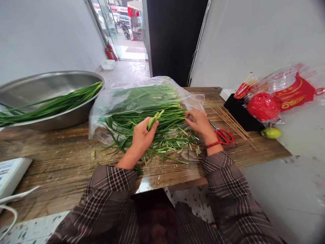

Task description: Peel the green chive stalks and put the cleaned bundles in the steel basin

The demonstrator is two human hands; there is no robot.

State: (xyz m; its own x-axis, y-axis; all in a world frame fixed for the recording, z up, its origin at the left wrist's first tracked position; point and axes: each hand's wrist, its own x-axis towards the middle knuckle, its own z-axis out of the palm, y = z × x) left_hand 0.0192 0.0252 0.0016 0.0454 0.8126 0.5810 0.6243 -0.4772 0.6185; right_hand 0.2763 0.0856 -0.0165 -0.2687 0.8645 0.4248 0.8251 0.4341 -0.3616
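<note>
My left hand (144,134) is closed around a small bunch of green stalks (155,118), their pale ends sticking up past the thumb. My right hand (198,122) is to the right, with fingers bent and pinched together near the ends of the pile; whatever is between the fingertips is too small to name. Long green leafy stalks (162,117) lie in a heap between and behind both hands, partly under a clear plastic bag (122,101). Cut scraps (175,144) are scattered in front of the heap on the wooden table (63,166).
A metal basin (61,120) with more green stalks stands at the left. Red-handled scissors (224,136) and thin wooden sticks (235,124) lie right of my right hand. Beyond them are a black box (237,110), red packages (265,106) and a yellow-green fruit (271,132). A white device (15,173) is at the left edge.
</note>
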